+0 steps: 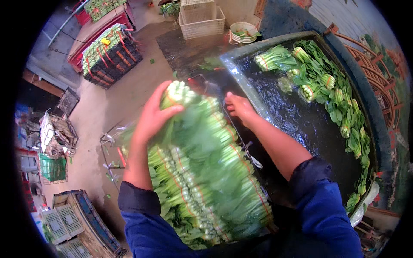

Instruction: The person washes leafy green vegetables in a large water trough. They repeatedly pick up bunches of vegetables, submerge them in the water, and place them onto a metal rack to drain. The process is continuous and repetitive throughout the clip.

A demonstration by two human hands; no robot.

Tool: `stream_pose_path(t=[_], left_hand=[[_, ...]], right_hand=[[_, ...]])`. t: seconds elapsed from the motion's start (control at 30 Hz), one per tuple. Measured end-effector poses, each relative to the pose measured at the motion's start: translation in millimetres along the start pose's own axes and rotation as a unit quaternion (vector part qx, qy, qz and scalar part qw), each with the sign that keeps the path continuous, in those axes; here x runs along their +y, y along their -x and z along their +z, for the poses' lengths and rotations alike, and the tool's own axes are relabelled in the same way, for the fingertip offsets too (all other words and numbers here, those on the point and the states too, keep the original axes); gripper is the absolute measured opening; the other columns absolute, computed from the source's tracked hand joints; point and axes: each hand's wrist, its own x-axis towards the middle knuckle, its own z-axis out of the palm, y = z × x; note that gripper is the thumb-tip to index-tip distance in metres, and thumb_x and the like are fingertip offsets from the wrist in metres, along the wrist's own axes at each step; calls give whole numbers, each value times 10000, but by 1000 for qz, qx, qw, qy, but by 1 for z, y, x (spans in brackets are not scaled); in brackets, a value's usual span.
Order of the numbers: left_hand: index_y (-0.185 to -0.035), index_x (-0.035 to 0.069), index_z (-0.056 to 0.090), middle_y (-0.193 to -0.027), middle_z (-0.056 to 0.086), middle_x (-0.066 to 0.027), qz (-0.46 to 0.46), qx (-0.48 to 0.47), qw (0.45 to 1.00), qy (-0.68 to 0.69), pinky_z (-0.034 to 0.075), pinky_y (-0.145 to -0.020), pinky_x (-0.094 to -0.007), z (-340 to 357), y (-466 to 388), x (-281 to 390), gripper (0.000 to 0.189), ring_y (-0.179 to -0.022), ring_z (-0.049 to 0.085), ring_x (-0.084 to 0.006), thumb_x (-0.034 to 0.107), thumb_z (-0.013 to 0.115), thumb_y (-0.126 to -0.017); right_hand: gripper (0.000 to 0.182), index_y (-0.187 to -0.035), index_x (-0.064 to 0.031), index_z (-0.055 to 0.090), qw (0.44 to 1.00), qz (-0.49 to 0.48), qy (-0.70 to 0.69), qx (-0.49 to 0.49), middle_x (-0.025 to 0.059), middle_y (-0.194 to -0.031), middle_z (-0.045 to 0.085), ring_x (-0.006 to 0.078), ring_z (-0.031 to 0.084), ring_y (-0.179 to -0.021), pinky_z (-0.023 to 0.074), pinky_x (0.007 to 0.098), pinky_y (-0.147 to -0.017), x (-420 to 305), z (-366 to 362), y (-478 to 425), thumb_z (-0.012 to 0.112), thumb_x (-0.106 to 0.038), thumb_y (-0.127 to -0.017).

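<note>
My left hand [154, 111] is closed around the stem end of a bunch of leafy greens [178, 92], with a band around its pale stems. Its leaves trail, blurred, over the top of a packed stack of banded green bunches [237, 154]. In the stack the bunches lie in rows, their cut ends lined up and their bands red. My right hand [239, 108] hovers between the stack and the tank rim [246, 85], holding nothing, its fingers loosely bent. In the water tank [284, 125], more banded bunches [308, 92] float along the far and right sides.
A packed crate of greens with red straps [111, 56] stands on the floor at upper left. White plastic baskets [202, 25] and a white bucket [242, 34] stand beyond the tank. Crates [61, 222] sit at lower left. A wire frame [108, 154] lies left of the stack.
</note>
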Motion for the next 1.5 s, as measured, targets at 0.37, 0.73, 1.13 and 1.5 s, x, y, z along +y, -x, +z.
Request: stream_pose_path(t=[0.37,0.73,1.13,1.5], left_hand=[[-1446,87,512,-1387,576,-137,101,102,890,-432,438,-1057,-468,132,-55,-73,792,-1259,553,-342,378,829,-782],[-1442,94,547,-1393,633,-184,23,28,966,-257,500,-1021,-471,125,-60,-88,672,-1247,623,-377,458,733,-909],[-1465,134,523,-1276,686,-231,-139,-82,956,-246,514,-961,-505,135,-80,-96,671,-1149,664,-421,636,434,-1030],[-1400,45,600,-1357,636,-206,54,53,924,-375,434,-1111,-463,90,-13,-42,465,-1276,577,-386,229,670,-979]], right_hand=[[687,-1357,-46,647,983,72,-153,-68,135,-1255,660,260,619,-1098,514,416,-925,31,51,-69,584,-625,-993],[444,-1187,1,710,987,-90,-135,-13,74,-1068,723,140,643,-970,496,299,-916,43,52,-40,540,-395,-1077],[450,-1242,-26,709,999,-26,-18,17,108,-1164,726,210,653,-1095,491,366,-1001,19,33,-10,600,-410,-1036],[648,-1469,-48,508,738,-197,603,229,193,-1397,606,375,552,-1339,417,488,-1154,-50,-281,82,720,-121,-861]])
